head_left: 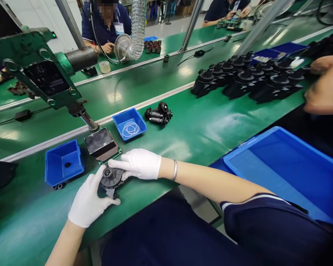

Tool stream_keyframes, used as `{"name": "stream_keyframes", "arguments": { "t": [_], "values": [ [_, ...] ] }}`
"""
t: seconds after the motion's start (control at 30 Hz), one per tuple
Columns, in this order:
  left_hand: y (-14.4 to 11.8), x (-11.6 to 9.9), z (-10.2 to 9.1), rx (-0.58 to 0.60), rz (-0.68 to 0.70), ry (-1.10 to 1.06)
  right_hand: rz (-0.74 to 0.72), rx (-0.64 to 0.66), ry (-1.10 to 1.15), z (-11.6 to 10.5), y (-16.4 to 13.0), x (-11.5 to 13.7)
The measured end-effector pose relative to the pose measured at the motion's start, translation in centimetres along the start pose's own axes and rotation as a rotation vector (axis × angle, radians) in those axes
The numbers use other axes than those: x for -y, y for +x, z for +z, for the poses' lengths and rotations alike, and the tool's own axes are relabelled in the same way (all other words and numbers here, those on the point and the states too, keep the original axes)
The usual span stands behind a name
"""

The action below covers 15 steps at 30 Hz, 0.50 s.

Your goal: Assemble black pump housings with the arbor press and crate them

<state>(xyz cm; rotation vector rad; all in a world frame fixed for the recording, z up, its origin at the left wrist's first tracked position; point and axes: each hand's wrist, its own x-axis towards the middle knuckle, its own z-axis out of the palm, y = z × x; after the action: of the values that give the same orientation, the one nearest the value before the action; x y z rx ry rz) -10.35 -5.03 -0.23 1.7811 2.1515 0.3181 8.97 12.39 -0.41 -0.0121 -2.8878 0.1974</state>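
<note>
Our left hand (pixel 86 202) and right hand (pixel 143 163) are gripping a black part (pixel 111 178); one bin (pixel 121 120) is holding white rings (pixel 130 129), another bin (pixel 55 166) a black piece (pixel 67 164).

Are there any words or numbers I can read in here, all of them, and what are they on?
None can be read.
Badge on the person across the bench: too small and blurred.
Dark panel on the green machine: faint marks, too blurred.
Black part in the gloved hands: no lettering that I can make out.
</note>
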Motion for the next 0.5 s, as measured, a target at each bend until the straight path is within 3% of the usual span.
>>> {"name": "stream_keyframes", "arguments": {
  "t": [0.27, 0.5],
  "values": [
    [0.01, 0.18, 0.17, -0.011, -0.043, -0.005, 0.031, 0.012, 0.024, -0.06, -0.01, 0.20],
    [-0.20, -0.69, 0.23, -0.035, 0.000, 0.032, -0.004, 0.064, 0.031, -0.41, 0.11, -0.10]
  ]
}}
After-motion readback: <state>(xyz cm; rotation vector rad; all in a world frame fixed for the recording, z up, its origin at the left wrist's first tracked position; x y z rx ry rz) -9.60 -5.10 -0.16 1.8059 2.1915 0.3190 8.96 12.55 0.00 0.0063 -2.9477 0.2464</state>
